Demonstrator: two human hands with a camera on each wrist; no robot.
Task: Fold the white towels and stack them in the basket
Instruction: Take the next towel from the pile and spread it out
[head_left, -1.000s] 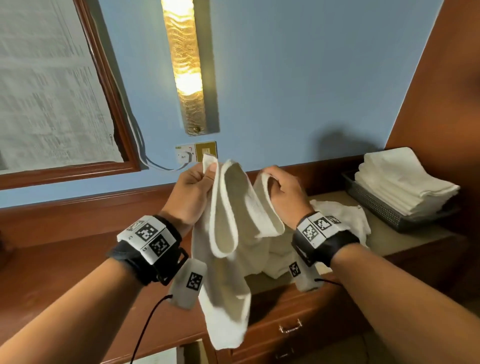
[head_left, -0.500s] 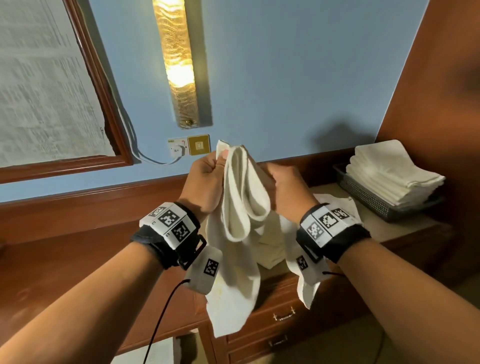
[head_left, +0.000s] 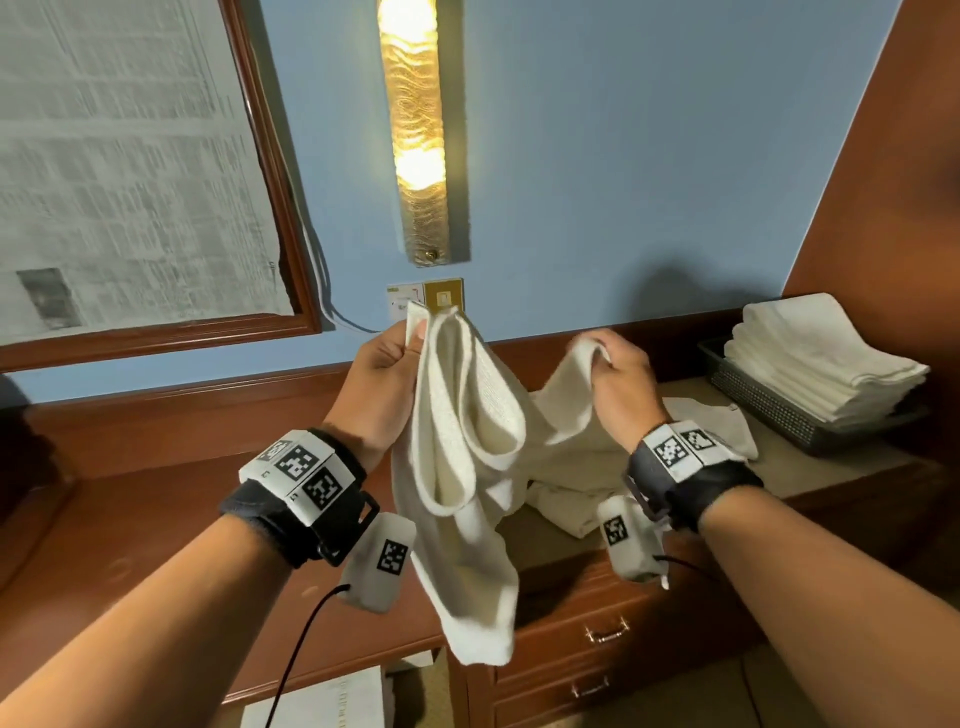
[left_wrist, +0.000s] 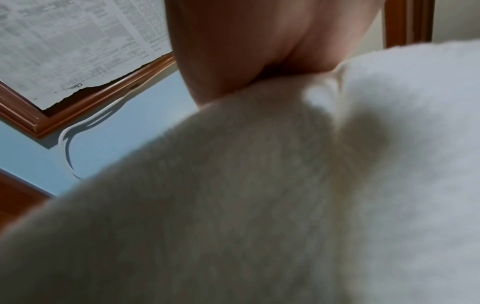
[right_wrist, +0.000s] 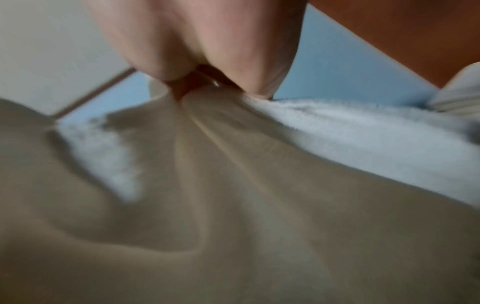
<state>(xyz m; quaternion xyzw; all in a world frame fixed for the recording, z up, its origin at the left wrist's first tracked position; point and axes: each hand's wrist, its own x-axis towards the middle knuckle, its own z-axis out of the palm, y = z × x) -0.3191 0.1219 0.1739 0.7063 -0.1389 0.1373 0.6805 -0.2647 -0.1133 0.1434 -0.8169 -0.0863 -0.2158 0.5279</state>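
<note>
The hands have drawn apart again: half a second ago they met, and now the left hand (head_left: 382, 387) pinches two gathered corners of the towel (head_left: 467, 467) while the right hand (head_left: 621, 382) pinches its far edge. The towel hangs above the surface (head_left: 841, 467), halved, so I judge a further fold comes before it joins the stack in the basket (head_left: 763, 402).

We see a warm wall lamp (head_left: 421, 130) glaring at top centre, soft shadows on the blue wall; both wrist views are blurred and dim.

Both forearms reach forward and up, the left hand (head_left: 382, 376) and the right hand (head_left: 621, 382) raised apart, fingers curled in a pinch.
</note>
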